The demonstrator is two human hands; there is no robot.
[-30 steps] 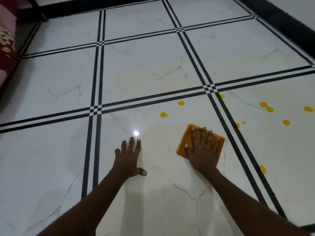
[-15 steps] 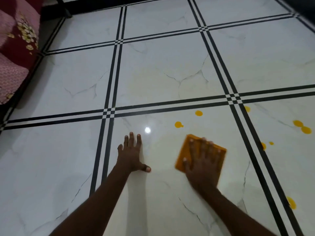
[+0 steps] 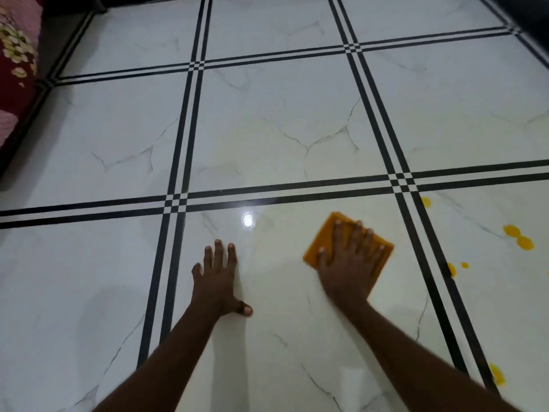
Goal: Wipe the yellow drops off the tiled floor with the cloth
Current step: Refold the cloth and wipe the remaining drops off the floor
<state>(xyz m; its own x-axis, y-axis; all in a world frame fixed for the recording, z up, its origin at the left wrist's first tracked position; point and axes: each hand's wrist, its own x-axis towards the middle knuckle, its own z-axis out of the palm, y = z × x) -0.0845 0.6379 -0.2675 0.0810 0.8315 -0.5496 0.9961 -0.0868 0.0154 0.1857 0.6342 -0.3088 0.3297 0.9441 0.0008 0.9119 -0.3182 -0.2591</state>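
Note:
My right hand [image 3: 349, 263] lies flat, fingers spread, pressing an orange-yellow cloth [image 3: 322, 239] onto the white marble-look tiled floor [image 3: 267, 129]. My left hand [image 3: 218, 278] rests palm down on the same tile, to the left of the cloth, holding nothing. Yellow drops lie to the right past the black double stripe: a joined pair [image 3: 518, 237], one small drop [image 3: 425, 201] near the stripe crossing, two [image 3: 452, 269] at the stripe's edge, and one [image 3: 496, 374] lower right. A faint yellowish smear covers the tile around the cloth.
Black double stripes [image 3: 398, 179] cross the floor in a grid. A red and pink flowered fabric [image 3: 15, 63] on dark furniture borders the far left. A dark skirting [image 3: 523, 10] runs along the top right. A light reflection [image 3: 248, 219] glints ahead of my left hand.
The right hand pushed the cloth forward over the two drops that lay ahead of it; they no longer show. The view shifted left and down. My left hand stayed planted.

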